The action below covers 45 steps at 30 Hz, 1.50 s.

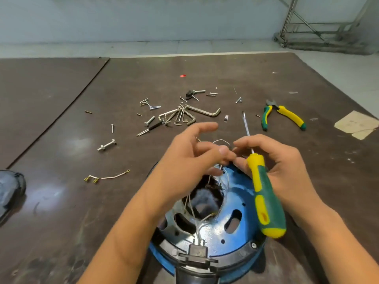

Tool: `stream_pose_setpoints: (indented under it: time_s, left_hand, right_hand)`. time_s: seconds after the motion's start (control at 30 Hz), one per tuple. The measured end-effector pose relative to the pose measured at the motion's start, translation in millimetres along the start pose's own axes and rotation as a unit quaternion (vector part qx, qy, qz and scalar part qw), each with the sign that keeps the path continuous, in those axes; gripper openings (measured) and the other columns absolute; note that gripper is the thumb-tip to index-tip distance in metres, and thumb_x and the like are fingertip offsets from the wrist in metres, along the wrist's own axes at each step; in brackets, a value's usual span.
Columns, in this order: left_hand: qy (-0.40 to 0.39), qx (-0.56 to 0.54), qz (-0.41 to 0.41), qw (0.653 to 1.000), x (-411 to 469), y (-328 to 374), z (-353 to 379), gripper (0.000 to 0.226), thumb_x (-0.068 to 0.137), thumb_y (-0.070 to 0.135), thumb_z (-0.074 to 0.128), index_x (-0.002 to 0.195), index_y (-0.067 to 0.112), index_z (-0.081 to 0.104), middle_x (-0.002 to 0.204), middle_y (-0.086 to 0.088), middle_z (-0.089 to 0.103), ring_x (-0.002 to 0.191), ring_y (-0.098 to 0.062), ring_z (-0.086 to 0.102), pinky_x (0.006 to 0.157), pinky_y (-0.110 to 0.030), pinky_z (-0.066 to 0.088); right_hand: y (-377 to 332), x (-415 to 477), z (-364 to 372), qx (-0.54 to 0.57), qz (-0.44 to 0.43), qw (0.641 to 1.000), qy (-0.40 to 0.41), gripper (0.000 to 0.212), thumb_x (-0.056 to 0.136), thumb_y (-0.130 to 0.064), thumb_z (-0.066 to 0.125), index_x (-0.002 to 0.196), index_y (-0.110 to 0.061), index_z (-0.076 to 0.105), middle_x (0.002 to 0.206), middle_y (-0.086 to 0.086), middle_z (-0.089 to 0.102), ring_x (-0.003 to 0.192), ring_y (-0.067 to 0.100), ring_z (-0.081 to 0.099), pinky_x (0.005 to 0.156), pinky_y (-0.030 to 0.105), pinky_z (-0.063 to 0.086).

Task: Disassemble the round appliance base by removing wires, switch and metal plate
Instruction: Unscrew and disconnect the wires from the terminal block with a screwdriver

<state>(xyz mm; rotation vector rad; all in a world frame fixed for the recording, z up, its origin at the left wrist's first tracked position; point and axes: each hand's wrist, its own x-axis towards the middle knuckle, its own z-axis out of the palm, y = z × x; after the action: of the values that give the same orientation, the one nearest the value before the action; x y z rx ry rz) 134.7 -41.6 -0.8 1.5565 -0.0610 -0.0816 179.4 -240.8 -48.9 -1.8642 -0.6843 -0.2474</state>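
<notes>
The round appliance base (231, 238) lies upside down at the table's near edge, with a blue rim and a shiny metal plate (235, 203) full of cut-outs. Thin white wires (192, 203) rise out of its dark middle opening. A black switch block (198, 252) sits at the near rim with wires plugged into it. My left hand (192, 158) pinches a wire above the base's far edge. My right hand (274, 160) holds a yellow-and-green screwdriver (264, 191) and meets the left fingertips at the same wire loop (221, 141).
A loose wire with brass terminals (106, 177) lies to the left. Hex keys (184, 115), bolts and screws are scattered beyond my hands. Yellow-green pliers (283, 115) lie at the right, a paper scrap (356, 124) further right, a dark object (10, 189) at the left edge.
</notes>
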Motion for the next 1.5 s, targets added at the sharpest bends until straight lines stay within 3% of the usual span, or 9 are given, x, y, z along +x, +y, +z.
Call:
stream_pose_setpoints:
  time_s: [0.13, 0.3, 0.37, 0.6, 0.8, 0.87, 1.03, 1.23, 1.5]
  left_hand:
    - [0.097, 0.375, 0.100, 0.917, 7, -8, -22, 0.028, 0.092, 0.024, 0.070, 0.119, 0.029, 0.065, 0.115, 0.014, 0.064, 0.112, -0.001, 0.057, 0.099, -0.026, 0.047]
    - [0.049, 0.524, 0.017, 0.850, 6, -20, -23, 0.025, 0.092, 0.035, 0.067, 0.116, 0.033, 0.061, 0.129, 0.012, 0.050, 0.119, -0.012, 0.049, 0.101, -0.036, 0.041]
    - [0.043, 0.531, 0.014, 0.846, 5, -19, -21, 0.023, 0.095, 0.036, 0.063, 0.117, 0.035, 0.056, 0.128, 0.015, 0.051, 0.110, -0.010, 0.054, 0.096, -0.038, 0.045]
    - [0.026, 0.556, -0.001, 0.831, 4, -17, -19, 0.023, 0.097, 0.036, 0.059, 0.117, 0.038, 0.049, 0.128, 0.017, 0.048, 0.112, -0.015, 0.050, 0.093, -0.040, 0.045]
    - [0.104, 0.525, 0.005, 0.845, 12, -17, -8, 0.013, 0.090, 0.028, 0.072, 0.100, 0.032, 0.065, 0.110, 0.013, 0.063, 0.103, -0.013, 0.058, 0.072, -0.025, 0.027]
    - [0.106, 0.532, 0.016, 0.840, 10, -21, -6, 0.007, 0.091, 0.030, 0.070, 0.097, 0.031, 0.068, 0.110, 0.013, 0.062, 0.101, -0.012, 0.058, 0.070, -0.024, 0.023]
    - [0.113, 0.535, 0.044, 0.836, -5, -30, -6, 0.010, 0.094, 0.035, 0.065, 0.104, 0.036, 0.069, 0.118, 0.015, 0.056, 0.100, -0.012, 0.058, 0.075, -0.022, 0.028]
    - [0.123, 0.527, 0.046, 0.840, -7, -32, -6, 0.019, 0.094, 0.019, 0.065, 0.103, 0.034, 0.070, 0.117, 0.015, 0.058, 0.096, -0.014, 0.058, 0.074, -0.023, 0.034]
    - [0.127, 0.527, 0.044, 0.839, -6, -32, -7, 0.020, 0.095, 0.015, 0.060, 0.101, 0.033, 0.068, 0.112, 0.014, 0.056, 0.088, -0.014, 0.054, 0.072, -0.027, 0.038]
  right_hand:
    - [-2, 0, 5, 0.075, 0.045, 0.995, 0.047, 0.022, 0.095, -0.046, 0.066, 0.109, -0.031, 0.075, 0.095, -0.003, 0.077, 0.089, 0.014, 0.074, 0.079, 0.023, 0.058]
    - [9, 1, 3, 0.153, 0.075, 0.984, 0.056, 0.046, 0.099, -0.057, 0.057, 0.118, -0.017, 0.071, 0.092, 0.009, 0.075, 0.093, 0.031, 0.074, 0.091, 0.054, 0.059]
    - [11, 3, 2, 0.180, 0.092, 0.978, 0.055, 0.040, 0.098, -0.051, 0.060, 0.107, -0.015, 0.071, 0.090, 0.011, 0.073, 0.091, 0.034, 0.072, 0.093, 0.059, 0.056]
    - [5, 9, 3, 0.282, 0.140, 0.945, 0.088, 0.058, 0.079, -0.074, 0.071, 0.079, -0.016, 0.077, 0.074, 0.023, 0.066, 0.074, 0.033, 0.070, 0.081, 0.037, 0.059]
    - [6, 5, -6, 0.195, 0.152, 0.968, 0.042, 0.039, 0.087, -0.051, 0.078, 0.080, -0.013, 0.073, 0.082, 0.013, 0.077, 0.085, 0.025, 0.073, 0.089, 0.046, 0.057]
    - [5, 5, -10, 0.148, 0.156, 0.977, 0.016, 0.027, 0.088, -0.043, 0.079, 0.082, -0.016, 0.074, 0.084, 0.010, 0.079, 0.084, 0.021, 0.074, 0.082, 0.040, 0.056]
    - [-2, 6, -2, 0.208, 0.124, 0.968, 0.071, 0.054, 0.088, -0.048, 0.075, 0.071, 0.002, 0.065, 0.061, 0.014, 0.067, 0.069, 0.032, 0.072, 0.089, 0.049, 0.062]
    - [-5, 6, 4, 0.181, 0.121, 0.972, 0.094, 0.051, 0.090, -0.055, 0.070, 0.073, -0.007, 0.073, 0.068, 0.018, 0.070, 0.060, 0.021, 0.069, 0.065, 0.028, 0.057]
    - [-2, 9, 9, 0.238, 0.145, 0.954, 0.114, 0.055, 0.080, -0.073, 0.070, 0.065, -0.019, 0.074, 0.055, 0.006, 0.060, 0.061, 0.027, 0.065, 0.077, 0.055, 0.056]
